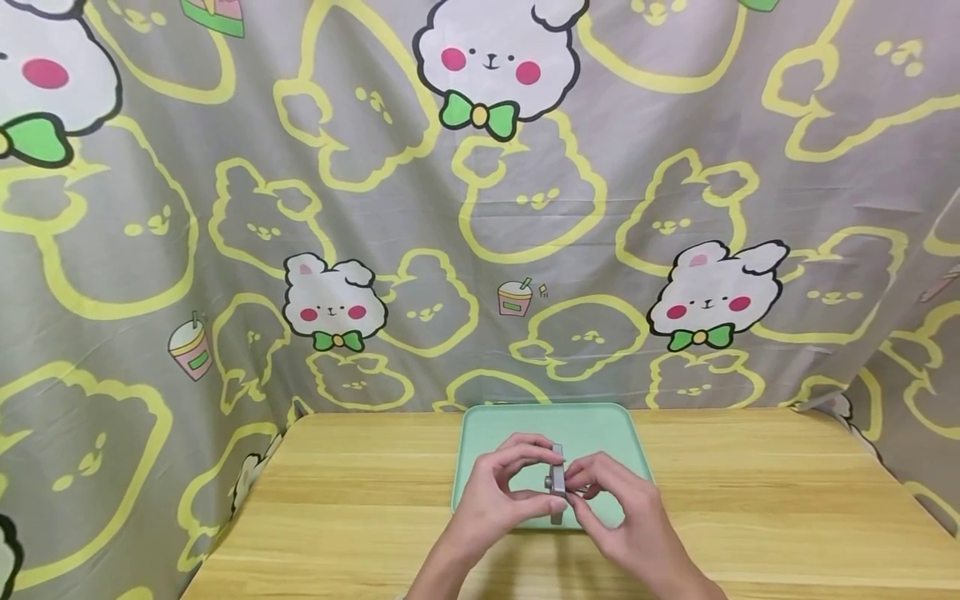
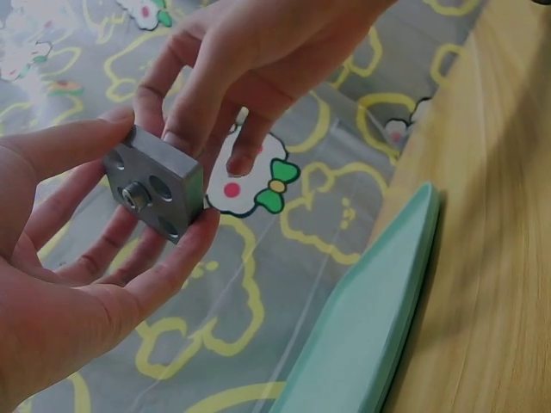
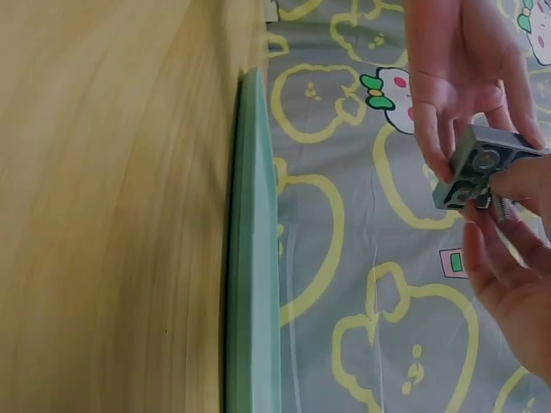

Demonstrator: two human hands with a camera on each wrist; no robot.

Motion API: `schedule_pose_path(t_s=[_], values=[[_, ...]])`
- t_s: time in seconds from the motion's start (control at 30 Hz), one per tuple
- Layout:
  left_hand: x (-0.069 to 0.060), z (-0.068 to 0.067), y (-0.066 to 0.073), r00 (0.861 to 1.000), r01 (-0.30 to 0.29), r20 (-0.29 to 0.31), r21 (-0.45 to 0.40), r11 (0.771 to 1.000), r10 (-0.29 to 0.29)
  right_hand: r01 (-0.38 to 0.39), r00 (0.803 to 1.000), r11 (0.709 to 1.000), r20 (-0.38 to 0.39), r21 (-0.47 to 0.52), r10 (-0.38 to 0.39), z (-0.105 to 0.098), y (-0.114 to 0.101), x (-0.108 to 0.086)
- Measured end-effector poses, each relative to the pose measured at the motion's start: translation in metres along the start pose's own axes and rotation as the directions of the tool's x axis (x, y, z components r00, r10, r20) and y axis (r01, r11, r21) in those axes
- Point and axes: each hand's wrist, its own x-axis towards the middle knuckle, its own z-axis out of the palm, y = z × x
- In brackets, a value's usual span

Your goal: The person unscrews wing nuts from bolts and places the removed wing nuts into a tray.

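Note:
Above the tray, my left hand [image 1: 491, 492] holds a small grey metal block [image 2: 148, 170] by its edges, thumb on one side and fingers on the opposite one. Several round holes pierce its face, and a socket-head screw [image 2: 135, 196] stands out near the middle. On the block's other side is my right hand [image 1: 633, 508], its thumb and fingertips close against that face. A threaded screw [image 3: 504, 209] shows between those right fingers in the right wrist view. How far it reaches into the block is hidden by the thumb.
Beneath both hands a mint-green tray [image 1: 480, 421] with a low rim lies on the wood-grain table [image 1: 360, 492]. Grey cloth [image 1: 420, 208] printed with rabbits and yellow outlines hangs behind the table and along its sides.

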Motion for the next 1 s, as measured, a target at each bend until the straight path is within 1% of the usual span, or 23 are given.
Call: schedule_pose_path(t_s=[0.07,0.17,0.23,0.33,0.4,0.47,0.6,0.7,0.77,0.83,0.9,0.93,1.0], values=[[-0.001,-0.001,0.0,1.0,0.007,-0.003,-0.011,1.0,-0.007,0.068,0.997,0.997,-0.021,-0.034,-0.068,0.002,0.0,0.001],[-0.002,-0.003,0.001,1.0,0.01,-0.011,-0.009,1.0,-0.011,0.126,0.991,0.99,-0.038,-0.07,-0.129,0.004,-0.003,0.004],[-0.002,-0.004,0.001,1.0,0.01,-0.019,0.011,1.0,-0.01,0.178,0.982,0.979,-0.047,-0.102,-0.184,0.005,-0.004,0.006],[-0.002,-0.004,0.001,0.999,0.012,-0.032,0.04,0.999,-0.01,0.251,0.963,0.956,-0.056,-0.149,-0.262,0.006,-0.005,0.008],[-0.002,-0.005,0.001,0.999,0.013,-0.038,0.046,0.999,-0.011,0.273,0.956,0.949,-0.064,-0.156,-0.286,0.006,-0.005,0.009],[-0.002,-0.005,0.002,0.999,0.018,-0.041,0.043,0.999,-0.016,0.269,0.957,0.951,-0.067,-0.15,-0.282,0.007,-0.005,0.009],[-0.002,-0.006,0.002,0.999,0.026,-0.041,0.045,0.999,-0.024,0.24,0.966,0.961,-0.067,-0.137,-0.251,0.008,-0.005,0.008],[-0.002,-0.006,0.002,0.999,0.032,-0.043,0.048,0.998,-0.03,0.192,0.979,0.974,-0.047,-0.12,-0.199,0.008,-0.004,0.005],[-0.003,-0.007,0.002,0.998,0.034,-0.045,0.051,0.998,-0.031,0.146,0.989,0.985,-0.028,-0.088,-0.149,0.007,-0.003,0.003],[-0.002,-0.006,0.002,0.998,0.035,-0.047,0.048,0.998,-0.033,0.083,0.996,0.995,-0.007,-0.05,-0.084,0.004,-0.003,0.001],[-0.002,-0.006,0.002,0.998,0.035,-0.045,0.035,0.999,-0.033,0.001,1.0,1.0,0.018,0.006,-0.001,0.001,-0.004,0.0],[-0.001,-0.006,0.002,0.998,0.035,-0.045,0.027,0.999,-0.034,-0.05,0.998,0.998,0.032,0.041,0.049,-0.001,-0.005,0.0],[-0.001,-0.005,0.003,0.998,0.035,-0.044,0.009,0.999,-0.035,-0.164,0.986,0.981,0.058,0.108,0.158,-0.004,-0.007,0.0]])
